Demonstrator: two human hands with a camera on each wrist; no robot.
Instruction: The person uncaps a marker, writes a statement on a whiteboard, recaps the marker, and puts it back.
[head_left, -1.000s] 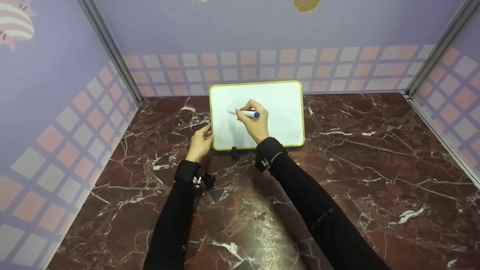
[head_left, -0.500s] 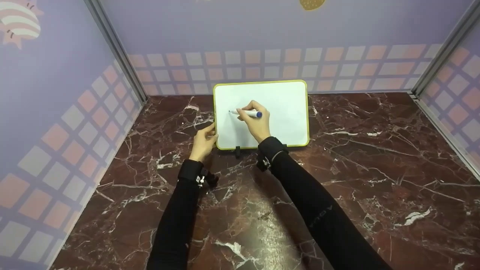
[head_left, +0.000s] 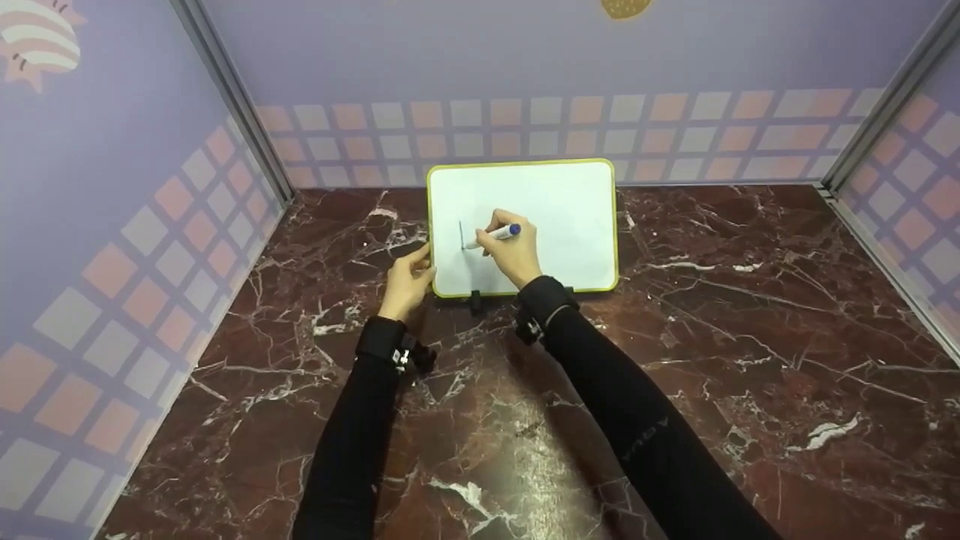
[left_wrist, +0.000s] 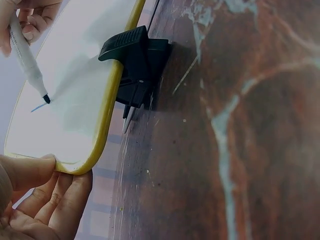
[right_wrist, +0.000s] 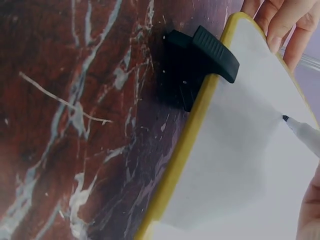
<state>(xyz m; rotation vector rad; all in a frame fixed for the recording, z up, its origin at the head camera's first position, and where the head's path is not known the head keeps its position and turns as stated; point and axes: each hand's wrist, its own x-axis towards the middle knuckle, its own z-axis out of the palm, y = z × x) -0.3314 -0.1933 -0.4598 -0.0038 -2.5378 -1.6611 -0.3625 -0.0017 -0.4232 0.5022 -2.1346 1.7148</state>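
A small whiteboard point(head_left: 570, 217) with a yellow rim leans back on a dark stand point(left_wrist: 137, 65) whose black clip hooks over its lower edge. My right hand point(head_left: 514, 247) pinches a white marker point(head_left: 495, 236) with a blue end, its dark tip on the board's left part. A short blue upright line point(head_left: 460, 234) runs above the tip. My left hand point(head_left: 407, 285) grips the board's left edge, thumb point(left_wrist: 32, 170) on the front and fingers point(left_wrist: 70, 205) behind, as the left wrist view shows. In the right wrist view, only part of the right hand point(right_wrist: 310, 210) appears.
The board stands on a dark red marbled table point(head_left: 712, 360) with white veins. Close behind it rises a purple wall point(head_left: 525, 60) with pink and white squares. Side panels point(head_left: 97, 225) close off the left and right.
My right hand has drawn the marker tip downward, leaving a short blue line on the board. The left hand keeps its hold on the edge. The head view has shifted slightly.
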